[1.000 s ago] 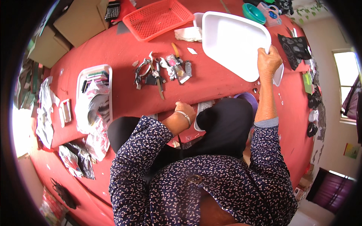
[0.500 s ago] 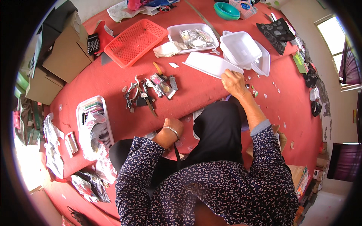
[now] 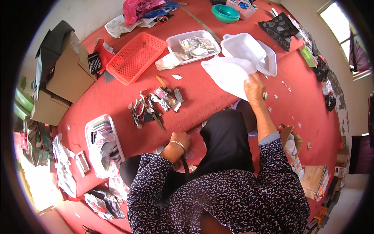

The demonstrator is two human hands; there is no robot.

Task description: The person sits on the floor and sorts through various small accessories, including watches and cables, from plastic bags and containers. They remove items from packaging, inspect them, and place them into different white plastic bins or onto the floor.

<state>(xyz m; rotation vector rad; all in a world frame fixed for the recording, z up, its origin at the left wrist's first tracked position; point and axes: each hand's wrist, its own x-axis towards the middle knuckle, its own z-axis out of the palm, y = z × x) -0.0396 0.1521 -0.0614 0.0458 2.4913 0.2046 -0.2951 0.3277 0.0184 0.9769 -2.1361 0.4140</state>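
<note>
My right hand (image 3: pixel 254 87) grips the near right edge of a white plastic tray (image 3: pixel 226 74), closed on it. The tray is tilted above the red floor, in front of a pair of white tubs (image 3: pixel 243 46). My left hand (image 3: pixel 180 142), with a bangle at the wrist, is curled into a fist by my left knee; whatever it may hold is hidden. Just beyond it lies a small heap of cables and straps (image 3: pixel 146 111), beside another pile of small parts and a white cord (image 3: pixel 167 97).
A red perforated basket (image 3: pixel 136 56) and a white tray of bagged items (image 3: pixel 194 43) stand ahead. At left are a filled white bin (image 3: pixel 105 144) and cardboard boxes (image 3: pixel 70 74). Teal bowls (image 3: pixel 225 13) sit at the back, and an open carton (image 3: pixel 290 144) is at my right.
The white tray in my right hand has turned and tipped, now showing a broad face rather than a narrow side. My left hand stays by the knee. The whole view has shifted slightly.
</note>
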